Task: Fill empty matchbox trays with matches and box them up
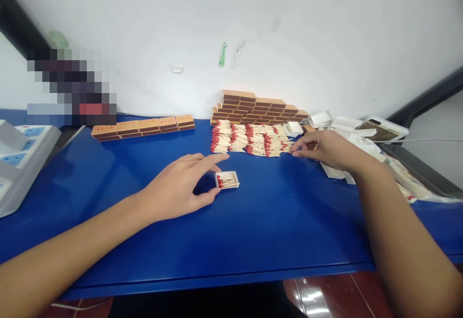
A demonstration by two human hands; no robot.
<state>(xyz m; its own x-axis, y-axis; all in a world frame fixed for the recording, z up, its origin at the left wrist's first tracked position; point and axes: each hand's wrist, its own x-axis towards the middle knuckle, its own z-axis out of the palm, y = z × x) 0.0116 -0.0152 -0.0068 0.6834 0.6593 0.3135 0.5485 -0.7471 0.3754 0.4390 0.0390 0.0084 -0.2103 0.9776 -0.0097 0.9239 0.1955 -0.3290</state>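
My left hand (183,180) grips the left end of a small white matchbox tray (237,180) between thumb and fingers, its index finger stretched out above. Inside the tray lie red-tipped matches (227,180), heads to the left. My right hand (325,148) is at the right end of a wide spread of loose matches (256,139), thumb and index finger pinched on the match ends there. How many matches it holds cannot be made out. The loose matches lie in several side-by-side bunches on the blue table (231,241).
Behind the matches, closed matchboxes (253,107) are stacked against the wall. A row of matchboxes (144,126) stands at the left back. White empty trays (336,169), a phone (383,130) and a dark tray (427,168) crowd the right. A power strip (25,159) is far left.
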